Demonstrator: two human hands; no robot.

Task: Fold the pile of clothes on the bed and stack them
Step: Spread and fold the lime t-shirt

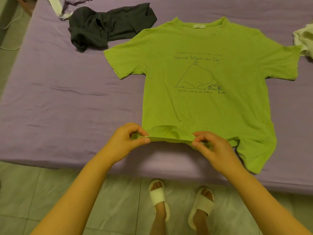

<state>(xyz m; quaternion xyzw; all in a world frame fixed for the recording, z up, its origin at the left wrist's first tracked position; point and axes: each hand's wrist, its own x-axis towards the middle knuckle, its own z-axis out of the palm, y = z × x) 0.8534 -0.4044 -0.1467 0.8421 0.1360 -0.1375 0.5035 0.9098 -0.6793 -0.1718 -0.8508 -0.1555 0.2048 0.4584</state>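
A lime-green T-shirt (199, 106) with a line drawing and dark lettering lies spread face up on the purple bed (64, 92), collar at the far side. My left hand (127, 140) pinches the near hem at its left part. My right hand (211, 148) pinches the same hem further right. The stretch of hem between them is lifted slightly off the sheet. The shirt's lower right corner hangs over the bed's near edge.
A crumpled black garment (108, 26) lies at the far left of the shirt. A white cloth (304, 39) sits at the right edge, and a pale piece (57, 9) at the top left. The tiled floor (67, 192) and my feet in white slippers (159, 197) are below.
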